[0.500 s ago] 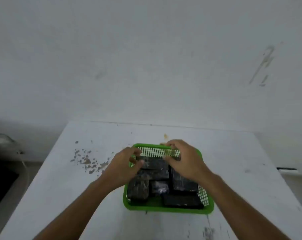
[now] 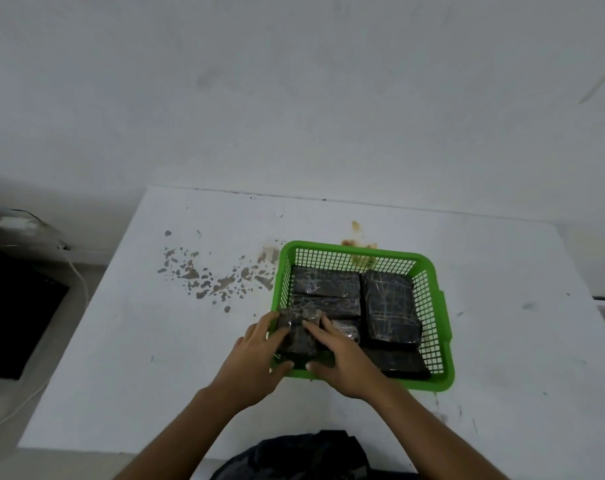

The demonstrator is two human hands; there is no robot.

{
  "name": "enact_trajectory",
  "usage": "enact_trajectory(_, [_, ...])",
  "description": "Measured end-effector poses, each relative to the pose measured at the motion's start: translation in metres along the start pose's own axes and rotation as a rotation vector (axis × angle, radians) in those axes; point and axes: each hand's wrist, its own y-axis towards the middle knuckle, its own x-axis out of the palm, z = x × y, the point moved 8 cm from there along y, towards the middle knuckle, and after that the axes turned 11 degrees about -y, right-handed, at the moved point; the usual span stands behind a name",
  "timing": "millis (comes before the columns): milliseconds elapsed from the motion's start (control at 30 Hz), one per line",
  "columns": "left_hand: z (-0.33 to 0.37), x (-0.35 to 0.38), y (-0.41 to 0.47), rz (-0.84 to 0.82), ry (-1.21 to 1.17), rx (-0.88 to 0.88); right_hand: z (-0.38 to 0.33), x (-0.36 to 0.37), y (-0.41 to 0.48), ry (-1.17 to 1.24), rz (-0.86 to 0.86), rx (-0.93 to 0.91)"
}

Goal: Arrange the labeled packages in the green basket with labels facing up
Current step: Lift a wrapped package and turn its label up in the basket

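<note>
A green mesh basket [image 2: 432, 271] sits on the white table, right of centre. Several dark plastic-wrapped packages lie flat in it: two stacked at the back left [image 2: 325, 284], a larger one at the right [image 2: 389, 306], another at the front right [image 2: 403, 367]. No labels are readable. At the basket's near-left corner both hands grip one dark package [image 2: 297, 336]: my left hand [image 2: 256, 358] on its left side, my right hand [image 2: 339, 358] on its top and right side.
The white table [image 2: 155, 358] has brown-grey stains left of the basket and an orange stain behind it. A dark cloth [image 2: 294, 455] lies at the near edge. A black surface with a white cable sits off the table's left. A white wall stands behind.
Both hands have come from the basket's far edge to its near-left corner and now hold a package there. The view has tilted down.
</note>
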Motion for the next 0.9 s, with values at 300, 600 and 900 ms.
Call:
enact_trajectory(300, [-0.002, -0.004, 0.003, 0.157, -0.314, 0.061, -0.006, -0.015, 0.003, 0.058, 0.186, -0.054])
enact_trajectory(600, [0.003, -0.008, 0.002, 0.182, -0.693, -0.023, 0.001, -0.075, -0.001, 0.333, 0.386, 0.193])
enact_trajectory(900, [0.015, -0.011, 0.003, 0.283, -0.599, -0.033, 0.033, -0.025, -0.003, 0.427, -0.030, 0.573])
